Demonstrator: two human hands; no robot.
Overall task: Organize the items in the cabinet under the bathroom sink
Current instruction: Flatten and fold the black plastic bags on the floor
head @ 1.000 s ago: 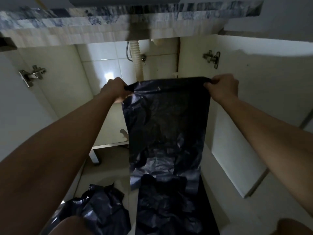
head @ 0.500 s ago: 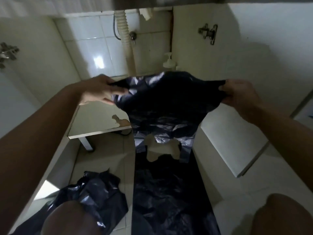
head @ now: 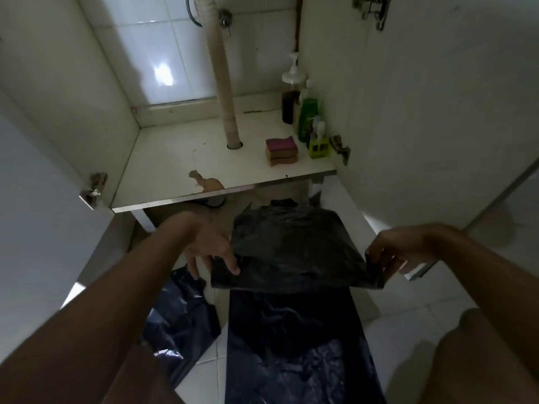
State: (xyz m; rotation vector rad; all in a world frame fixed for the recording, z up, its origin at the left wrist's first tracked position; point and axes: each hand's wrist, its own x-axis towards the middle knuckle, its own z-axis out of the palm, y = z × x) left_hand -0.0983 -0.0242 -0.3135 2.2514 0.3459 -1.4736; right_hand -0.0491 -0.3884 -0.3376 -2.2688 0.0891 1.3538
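mid-fold: my right hand (head: 393, 249) pinches the 3 o'clock corner of the black plastic bin bag (head: 291, 252), doubled at centre; my left hand (head: 208, 246) rests flat-fingered on its 9 o'clock edge, i think. stacked pink-and-tan sponges (head: 281, 151) sit tidy at 12; a crumpled dark plastic bag (head: 180, 319) at 7 waits.

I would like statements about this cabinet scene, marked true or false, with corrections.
1. The right hand pinches a corner of the folded black bag. True.
2. The sponges lie on the floor. False: they are stacked on the cabinet shelf.
3. The green bottle stands by the cabinet's right wall. True.
4. The drain hose is black. False: it is whitish.
5. The left hand holds a sponge. False: its spread fingers touch the bag's edge.
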